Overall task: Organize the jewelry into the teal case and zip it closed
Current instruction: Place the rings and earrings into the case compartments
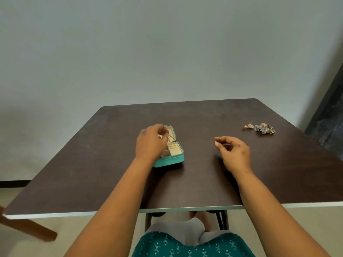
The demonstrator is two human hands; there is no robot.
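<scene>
Worktop (204,182) dark, I see teal case (174,160) open near centre, some gold pieces already in tray.

Jewelry pile (259,128) far right, well apart from case: tangle risk on lifting, I judge.

Left hand (148,143) over case, fingers curled on gold chain; snag likely.

Right hand (234,153) pinches something tiny, cannot identify; may drop.

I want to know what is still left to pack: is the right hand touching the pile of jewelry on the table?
Apart. The head view shows bare table between the right hand and the jewelry pile.
</scene>
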